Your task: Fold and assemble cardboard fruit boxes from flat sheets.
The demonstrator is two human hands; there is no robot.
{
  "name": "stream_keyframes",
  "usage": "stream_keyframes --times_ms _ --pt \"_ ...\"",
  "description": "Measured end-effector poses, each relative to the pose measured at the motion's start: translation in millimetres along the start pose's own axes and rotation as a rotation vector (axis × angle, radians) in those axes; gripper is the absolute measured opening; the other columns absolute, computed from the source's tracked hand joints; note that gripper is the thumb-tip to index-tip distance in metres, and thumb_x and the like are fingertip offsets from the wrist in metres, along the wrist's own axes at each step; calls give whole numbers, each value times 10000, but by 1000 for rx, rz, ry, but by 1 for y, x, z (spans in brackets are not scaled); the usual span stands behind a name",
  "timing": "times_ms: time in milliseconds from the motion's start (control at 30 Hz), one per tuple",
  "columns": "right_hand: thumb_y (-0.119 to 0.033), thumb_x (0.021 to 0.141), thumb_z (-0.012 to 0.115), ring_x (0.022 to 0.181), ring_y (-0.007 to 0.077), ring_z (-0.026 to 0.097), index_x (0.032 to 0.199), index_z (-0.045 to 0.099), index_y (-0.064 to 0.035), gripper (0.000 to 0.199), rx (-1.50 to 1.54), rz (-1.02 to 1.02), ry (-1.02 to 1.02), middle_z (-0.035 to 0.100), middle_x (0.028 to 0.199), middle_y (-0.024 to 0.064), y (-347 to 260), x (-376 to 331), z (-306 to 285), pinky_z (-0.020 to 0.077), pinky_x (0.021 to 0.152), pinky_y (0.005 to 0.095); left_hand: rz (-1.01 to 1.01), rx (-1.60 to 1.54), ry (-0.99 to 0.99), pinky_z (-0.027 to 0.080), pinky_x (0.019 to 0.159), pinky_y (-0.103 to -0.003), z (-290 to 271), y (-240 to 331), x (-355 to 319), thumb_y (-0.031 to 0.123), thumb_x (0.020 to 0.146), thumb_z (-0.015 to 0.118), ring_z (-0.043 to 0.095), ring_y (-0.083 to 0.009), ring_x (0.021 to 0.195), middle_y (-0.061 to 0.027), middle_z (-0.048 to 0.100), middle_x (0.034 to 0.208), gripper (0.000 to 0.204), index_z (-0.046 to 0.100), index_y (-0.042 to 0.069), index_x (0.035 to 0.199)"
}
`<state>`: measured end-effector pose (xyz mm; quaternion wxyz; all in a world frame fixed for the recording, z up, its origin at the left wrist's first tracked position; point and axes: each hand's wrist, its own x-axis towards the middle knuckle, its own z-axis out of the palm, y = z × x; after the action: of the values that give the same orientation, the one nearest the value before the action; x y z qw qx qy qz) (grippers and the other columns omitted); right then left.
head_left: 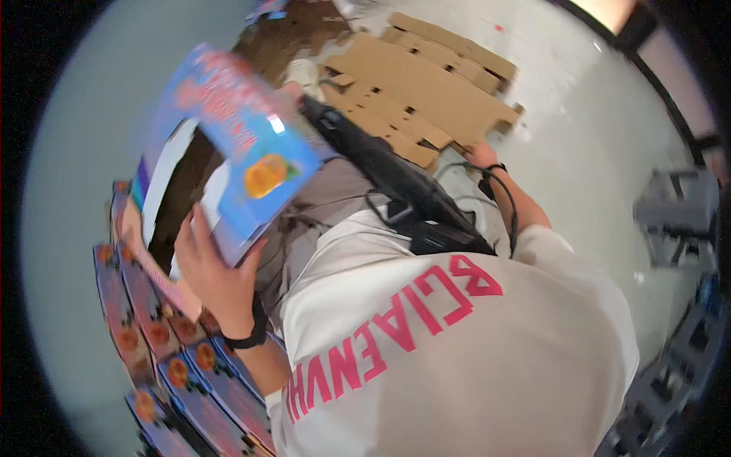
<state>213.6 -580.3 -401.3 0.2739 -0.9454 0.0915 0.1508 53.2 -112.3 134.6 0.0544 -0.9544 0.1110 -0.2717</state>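
Tilted at the left is a blue printed cardboard box point(285, 152) with an orange fruit picture and a large opening that shows brown inside. My left hand point(217, 278), with a black band on the wrist, grips the box's lower edge, thumb and fingers apart. Beyond it, another person's forearm point(171, 289) reaches up to the box's left side. My right hand point(481, 156), also with a dark wristband, is closed at the near right edge of a flattened brown cardboard sheet point(434, 84) with cut slots. Its fingertips are partly hidden.
Rows of printed fruit boxes point(179, 373) stand at the lower left. A black bag point(396, 175) with a cord lies across my body over grey trousers. Grey plastic stools point(678, 217) line the right side. A brown patch point(301, 34) lies on the pale floor point(563, 114) at the top.
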Motion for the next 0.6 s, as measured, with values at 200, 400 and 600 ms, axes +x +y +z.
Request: stream_keyframes --times_ms 200,400,600 --pt "-165 1109 630 1060 191 746 1326 720 -1 287 741 -522 216 791 1174 102 -151 -23 -162 571 980 346 -239 335 -222 114 1294 -695 -63 -25 -45 526 741 889 262 -426 1633 -190 354 1744 1158 365 114 1688" --pt "-419 1021 743 1319 314 659 1374 672 19 566 701 -1259 51 728 1358 165 -313 -191 -304 475 1138 470 -115 -78 -207 132 1311 -651 -68 -77 -76 616 647 927 195 -455 1649 -160 343 1758 1165 510 122 1616" --pt "-405 742 938 1633 364 282 1543 582 -225 894 -216 -1464 12 468 1676 64 -381 -275 -288 167 1265 728 -137 -67 -130 189 1292 -665 -58 -82 -105 650 669 869 334 -422 1601 -106 520 1638 938 674 174 1454"
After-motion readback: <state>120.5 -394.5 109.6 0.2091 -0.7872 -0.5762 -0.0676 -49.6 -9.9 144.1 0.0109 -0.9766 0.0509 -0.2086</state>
